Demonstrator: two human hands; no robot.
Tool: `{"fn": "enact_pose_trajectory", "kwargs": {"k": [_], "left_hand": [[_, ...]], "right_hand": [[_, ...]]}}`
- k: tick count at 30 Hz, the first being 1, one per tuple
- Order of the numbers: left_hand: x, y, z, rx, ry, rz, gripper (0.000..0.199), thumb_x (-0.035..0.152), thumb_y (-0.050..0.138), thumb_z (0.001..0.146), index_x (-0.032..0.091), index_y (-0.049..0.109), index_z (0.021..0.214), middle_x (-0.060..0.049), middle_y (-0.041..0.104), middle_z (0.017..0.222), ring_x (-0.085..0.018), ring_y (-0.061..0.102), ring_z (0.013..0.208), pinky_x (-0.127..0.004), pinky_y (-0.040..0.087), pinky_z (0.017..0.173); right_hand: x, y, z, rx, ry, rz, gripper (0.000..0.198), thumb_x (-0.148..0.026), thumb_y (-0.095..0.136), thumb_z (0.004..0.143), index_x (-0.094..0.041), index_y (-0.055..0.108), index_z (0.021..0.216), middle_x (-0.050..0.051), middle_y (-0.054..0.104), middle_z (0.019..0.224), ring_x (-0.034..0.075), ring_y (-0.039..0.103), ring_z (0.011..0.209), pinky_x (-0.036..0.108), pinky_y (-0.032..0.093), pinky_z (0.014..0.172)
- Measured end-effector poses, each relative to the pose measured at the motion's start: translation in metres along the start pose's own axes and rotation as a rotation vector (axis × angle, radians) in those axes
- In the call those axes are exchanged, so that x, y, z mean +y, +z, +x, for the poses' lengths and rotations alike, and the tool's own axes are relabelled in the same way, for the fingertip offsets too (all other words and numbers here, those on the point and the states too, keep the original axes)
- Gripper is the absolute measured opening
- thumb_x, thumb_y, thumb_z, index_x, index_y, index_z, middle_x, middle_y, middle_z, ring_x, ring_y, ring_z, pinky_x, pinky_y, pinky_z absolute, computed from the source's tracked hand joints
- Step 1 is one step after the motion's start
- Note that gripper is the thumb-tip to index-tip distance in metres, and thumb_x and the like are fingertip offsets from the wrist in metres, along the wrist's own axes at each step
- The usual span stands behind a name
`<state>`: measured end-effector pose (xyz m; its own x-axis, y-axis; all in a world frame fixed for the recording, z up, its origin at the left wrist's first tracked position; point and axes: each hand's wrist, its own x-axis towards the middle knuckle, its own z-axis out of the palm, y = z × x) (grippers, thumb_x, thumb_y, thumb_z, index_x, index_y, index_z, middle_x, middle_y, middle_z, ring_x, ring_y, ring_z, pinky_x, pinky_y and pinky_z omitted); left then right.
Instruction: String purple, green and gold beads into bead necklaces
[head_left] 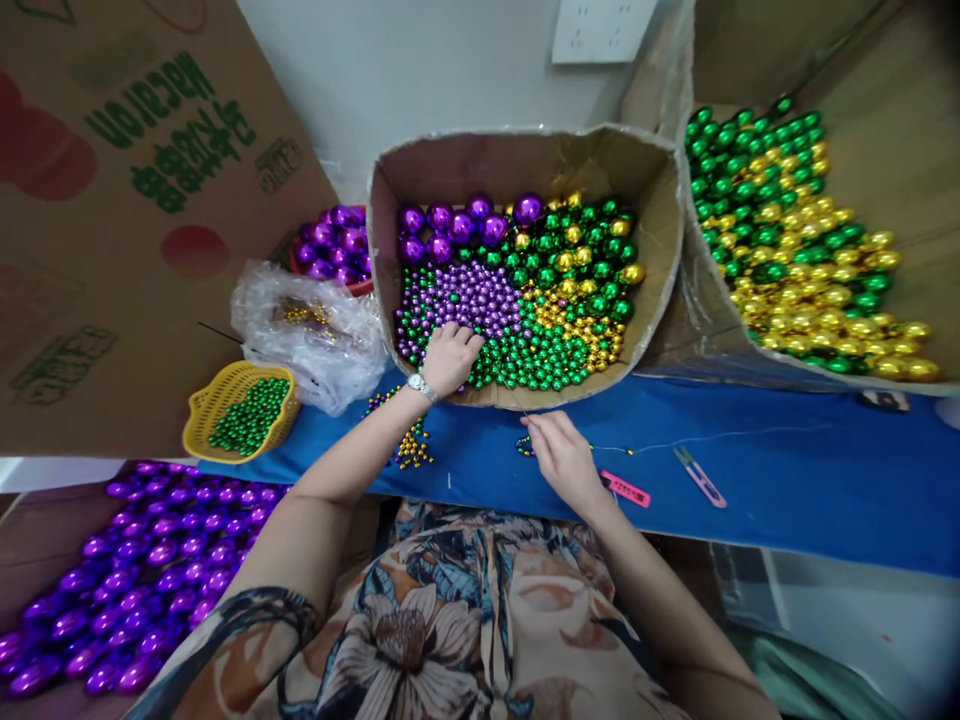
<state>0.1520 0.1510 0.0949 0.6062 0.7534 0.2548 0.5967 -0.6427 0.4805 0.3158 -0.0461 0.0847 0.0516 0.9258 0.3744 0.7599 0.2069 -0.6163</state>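
Observation:
My left hand (451, 358) reaches over the front edge of a cardboard box (525, 395). Its fingers are curled together at the small purple beads (480, 295) and green beads (547, 360); what they hold, if anything, is hidden. Just in front of the box, my right hand (562, 460) pinches a thin needle-like wire (517, 396) that slants up toward the green beads. Below that hand lies part of a string of small beads (523, 446). A pale thread (697, 440) trails from the beads to the right across the blue cloth.
Pink-handled snips (701, 477) and a pink cutter (628, 489) lie on the blue cloth (825, 500). Loose beads (415, 445), a yellow basket (196, 425) and a plastic bag (330, 375) are leftward. Another box (720, 340) of green and gold balls stands right; purple balls (157, 560) lie lower left.

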Motion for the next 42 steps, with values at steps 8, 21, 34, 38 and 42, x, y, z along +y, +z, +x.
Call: {"fn": "enact_pose_trajectory", "kwargs": {"k": [8, 21, 34, 38, 42], "left_hand": [[0.027, -0.011, -0.026, -0.002, -0.506, -1.382, 0.025, 0.036, 0.069, 0.082, 0.019, 0.068, 0.099, -0.004, 0.066, 0.083, -0.012, 0.063, 0.071, -0.026, 0.050, 0.064], [0.041, -0.011, -0.035, 0.019, -0.641, -1.572, 0.027, 0.034, 0.077, 0.075, 0.016, 0.069, 0.094, -0.002, 0.063, 0.078, -0.009, 0.063, 0.070, -0.022, 0.054, 0.067], [0.042, 0.006, 0.024, 0.116, -0.140, -0.838, 0.030, 0.040, 0.059, 0.089, 0.020, 0.063, 0.112, -0.009, 0.067, 0.107, -0.020, 0.063, 0.097, -0.036, 0.051, 0.086], [0.025, 0.024, 0.101, 0.162, 0.021, -0.116, 0.034, 0.024, 0.059, 0.086, 0.013, 0.061, 0.118, -0.017, 0.061, 0.118, -0.030, 0.051, 0.115, -0.045, 0.037, 0.102], [0.016, 0.039, 0.142, 0.053, 0.060, 0.260, 0.030, 0.023, 0.053, 0.088, 0.013, 0.061, 0.116, -0.019, 0.058, 0.121, -0.035, 0.045, 0.115, -0.049, 0.036, 0.094]], "right_hand": [[0.001, 0.003, -0.002, -0.014, -0.038, -0.061, 0.022, -0.024, 0.047, 0.097, -0.017, 0.066, 0.106, 0.006, 0.070, 0.093, 0.014, 0.068, 0.079, 0.025, 0.054, 0.075], [0.005, 0.006, -0.005, -0.051, -0.043, -0.129, 0.026, -0.026, 0.044, 0.098, -0.019, 0.067, 0.106, 0.006, 0.070, 0.089, 0.013, 0.068, 0.075, 0.023, 0.054, 0.070], [0.013, 0.005, -0.004, 0.100, 0.019, -0.085, 0.024, -0.025, 0.044, 0.098, -0.019, 0.066, 0.103, 0.006, 0.070, 0.087, 0.015, 0.067, 0.075, 0.026, 0.054, 0.071], [0.017, 0.002, -0.005, 0.117, 0.023, -0.079, 0.025, -0.026, 0.043, 0.098, -0.019, 0.066, 0.105, 0.006, 0.069, 0.087, 0.016, 0.067, 0.076, 0.027, 0.055, 0.072], [0.019, 0.000, -0.006, 0.138, 0.048, -0.081, 0.026, -0.027, 0.042, 0.098, -0.021, 0.066, 0.108, 0.007, 0.068, 0.087, 0.017, 0.067, 0.077, 0.028, 0.056, 0.074]]}}
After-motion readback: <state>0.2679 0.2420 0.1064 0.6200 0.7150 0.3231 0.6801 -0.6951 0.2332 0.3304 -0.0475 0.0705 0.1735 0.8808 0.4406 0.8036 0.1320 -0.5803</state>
